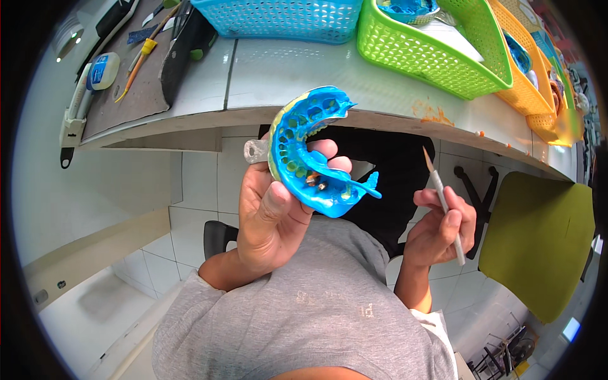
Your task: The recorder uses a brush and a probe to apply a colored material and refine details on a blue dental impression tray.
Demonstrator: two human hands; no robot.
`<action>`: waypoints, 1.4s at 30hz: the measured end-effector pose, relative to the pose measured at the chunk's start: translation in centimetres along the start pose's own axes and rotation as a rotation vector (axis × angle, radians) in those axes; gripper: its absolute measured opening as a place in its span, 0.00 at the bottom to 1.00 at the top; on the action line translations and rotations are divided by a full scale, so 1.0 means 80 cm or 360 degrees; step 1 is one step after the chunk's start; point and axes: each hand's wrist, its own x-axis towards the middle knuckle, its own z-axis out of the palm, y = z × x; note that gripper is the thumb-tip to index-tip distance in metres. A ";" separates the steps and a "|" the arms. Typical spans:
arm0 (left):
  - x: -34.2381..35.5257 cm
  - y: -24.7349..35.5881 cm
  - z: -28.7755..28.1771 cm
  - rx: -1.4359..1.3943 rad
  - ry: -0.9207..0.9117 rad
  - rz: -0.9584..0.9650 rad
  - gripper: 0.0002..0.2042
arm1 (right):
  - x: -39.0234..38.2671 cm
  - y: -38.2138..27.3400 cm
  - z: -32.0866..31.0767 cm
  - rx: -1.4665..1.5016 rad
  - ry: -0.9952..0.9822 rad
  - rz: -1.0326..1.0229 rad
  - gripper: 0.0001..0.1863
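Observation:
A blue dental impression [329, 204] in a tray is held up in front of the bench edge by my left hand [266, 218], thumb at its near side and fingers behind it. Tooth hollows line its curve, and two small metallic pieces [315, 182] sit in the lower part. The tray's grey handle [255, 151] sticks out to the left. To the right, apart from the impression, my right hand [443, 231] pinches a slim craft knife [441, 190] with a pale handle, its pointed tip upward.
Along the bench [304, 73] stand a blue basket [285, 22], a green basket [430, 66] and an orange basket [522, 92], some holding more impressions. A small bottle [103, 71] and tools lie at the far left. An olive-green chair [538, 247] is at the right.

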 end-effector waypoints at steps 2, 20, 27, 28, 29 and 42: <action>-0.001 -0.001 -0.001 0.0037 0.0006 0.0023 0.30 | 0.005 0.004 -0.003 -0.0161 -0.0154 -0.0293 0.15; -0.001 -0.016 -0.002 0.0191 0.0161 0.0150 0.31 | 0.039 0.013 0.008 -0.0682 -0.0443 -0.0868 0.12; 0.006 -0.020 -0.001 0.0046 0.0081 0.0044 0.33 | 0.017 0.010 -0.016 -0.0673 -0.0615 -0.0642 0.13; 0.006 -0.022 -0.002 0.0017 0.0063 0.0029 0.32 | 0.011 0.009 -0.021 -0.0623 -0.0577 -0.0537 0.12; 0.006 -0.023 -0.004 0.0006 0.0058 0.0018 0.32 | 0.009 0.008 -0.025 -0.0593 -0.0531 -0.0433 0.11; -0.005 -0.030 -0.011 0.0240 0.0287 -0.0111 0.36 | 0.069 0.005 -0.057 -0.0033 0.0261 0.0080 0.06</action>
